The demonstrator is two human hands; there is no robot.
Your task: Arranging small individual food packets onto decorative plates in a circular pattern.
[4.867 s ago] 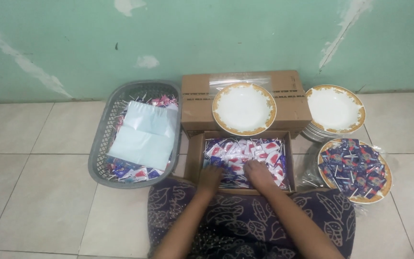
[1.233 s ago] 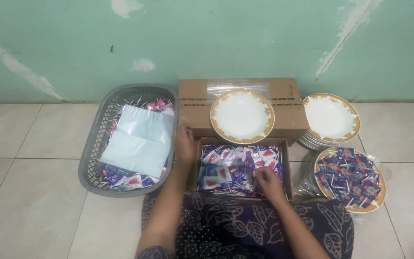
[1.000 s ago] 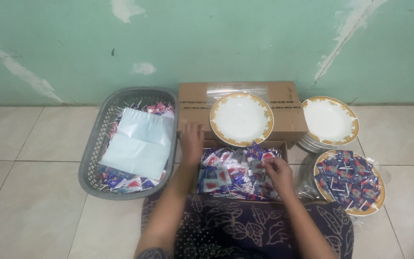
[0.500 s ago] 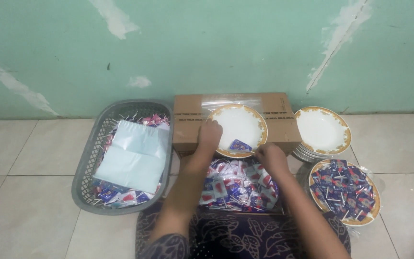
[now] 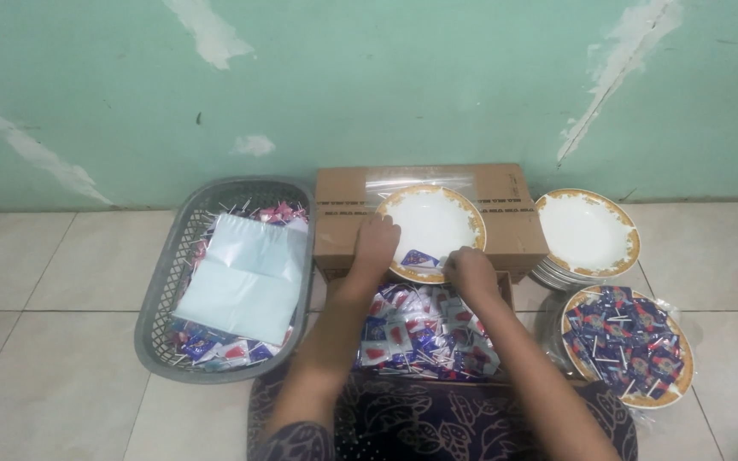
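Head view, looking down onto pale floor tiles below a green painted wall with peeling patches.

Largest: grey plastic lattice basket, oval, at left, holding a pile of small wrapped packets topped by pale blue clear bags, flat and glossy.

Next: two brown cardboard boxes. Closed box against the wall, taped, serving as a stand. Open box just in front of it, mostly hidden, packed with red, white and blue wrapped sweets, too many to count.

Then plates, round, white, glazed, with gold patterned rims. Empty plate on the box carrying one blue sweet packet at its near edge. Stack of plates at right, number unclear. Filled plate nearest, heaped with blue packets under clear wrap.

Smallest: left hand, fingers loosely curled, resting on the near left rim of the empty plate, just beside the blue packet. Right hand, fingers bent down at the plate's near edge; grip on anything cannot be told.

Dark floral cloth across the lap at bottom.
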